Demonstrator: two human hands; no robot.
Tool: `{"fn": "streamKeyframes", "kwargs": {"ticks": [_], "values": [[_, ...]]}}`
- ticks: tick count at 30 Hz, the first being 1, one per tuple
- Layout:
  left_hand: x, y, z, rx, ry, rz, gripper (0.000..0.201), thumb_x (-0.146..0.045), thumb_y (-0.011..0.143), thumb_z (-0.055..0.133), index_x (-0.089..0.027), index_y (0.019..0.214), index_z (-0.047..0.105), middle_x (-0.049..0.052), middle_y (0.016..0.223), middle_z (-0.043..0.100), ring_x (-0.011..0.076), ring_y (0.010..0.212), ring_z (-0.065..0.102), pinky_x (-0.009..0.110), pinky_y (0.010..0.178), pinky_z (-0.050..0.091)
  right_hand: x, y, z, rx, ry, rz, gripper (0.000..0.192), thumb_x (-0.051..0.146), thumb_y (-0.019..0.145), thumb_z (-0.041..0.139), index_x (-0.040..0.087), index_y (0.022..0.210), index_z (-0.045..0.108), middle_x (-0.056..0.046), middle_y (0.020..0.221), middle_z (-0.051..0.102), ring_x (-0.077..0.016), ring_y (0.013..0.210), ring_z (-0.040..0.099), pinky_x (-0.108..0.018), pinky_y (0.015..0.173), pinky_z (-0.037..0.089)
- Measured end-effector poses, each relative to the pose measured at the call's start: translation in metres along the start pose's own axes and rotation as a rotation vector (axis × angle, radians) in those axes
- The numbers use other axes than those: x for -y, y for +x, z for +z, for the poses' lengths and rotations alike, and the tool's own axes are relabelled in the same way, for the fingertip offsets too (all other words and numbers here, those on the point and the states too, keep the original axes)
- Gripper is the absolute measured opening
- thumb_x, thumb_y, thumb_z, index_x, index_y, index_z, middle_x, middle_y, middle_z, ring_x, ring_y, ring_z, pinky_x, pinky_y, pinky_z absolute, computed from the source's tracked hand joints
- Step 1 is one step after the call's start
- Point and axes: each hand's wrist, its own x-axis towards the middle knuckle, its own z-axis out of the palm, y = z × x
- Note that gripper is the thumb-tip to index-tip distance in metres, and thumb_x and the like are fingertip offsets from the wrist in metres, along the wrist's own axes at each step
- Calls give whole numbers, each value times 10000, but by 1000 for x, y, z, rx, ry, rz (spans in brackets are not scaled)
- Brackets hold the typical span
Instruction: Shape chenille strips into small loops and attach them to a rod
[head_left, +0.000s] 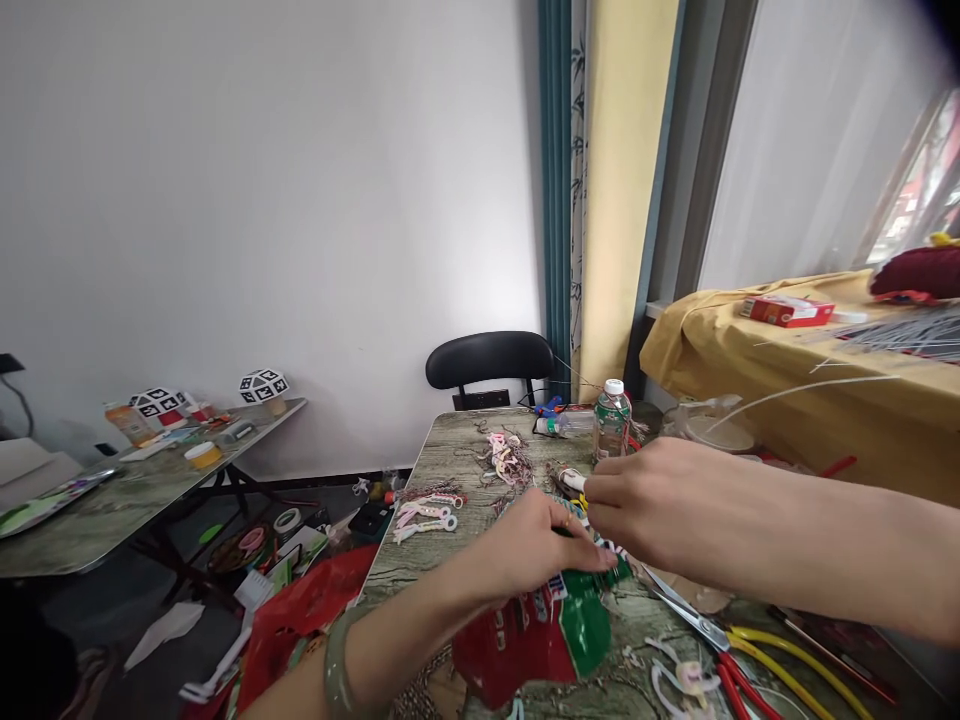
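Left hand (536, 545) & right hand (652, 505) meet over the desk (457, 450), fingertips pinched on a small white piece (574, 480) w/ striped cord. Red-green bag (540, 635) lies under the left hand. Scissors (686, 610) & yellow-handled pliers (795, 665) sit right of the bag. Water bottle (613, 418) stands behind it, pink clips (427, 515) to its left.
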Motion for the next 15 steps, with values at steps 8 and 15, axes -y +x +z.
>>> {"fn": "streamKeyframes", "kwargs": {"ticks": [8, 15], "values": [[14, 7, -1, -230, -353, 123, 224, -331, 560, 741, -126, 542, 652, -11, 479, 560, 88, 460, 462, 220, 501, 359, 37, -18, 26, -222, -93, 256, 220, -6, 753, 427, 120, 800, 600, -37, 615, 526, -179, 523, 499, -290, 427, 353], [9, -1, 5, -40, -615, 140, 219, -283, 630, 728, -69, 588, 707, 47, 530, 624, 78, 498, 533, 174, 522, 417, 63, -35, 75, -525, 8, 443, 363, 23, 850, 450, 90, 1207, 456, -60, 724, 635, -183, 637, 578, -307, 593, 440]]}}
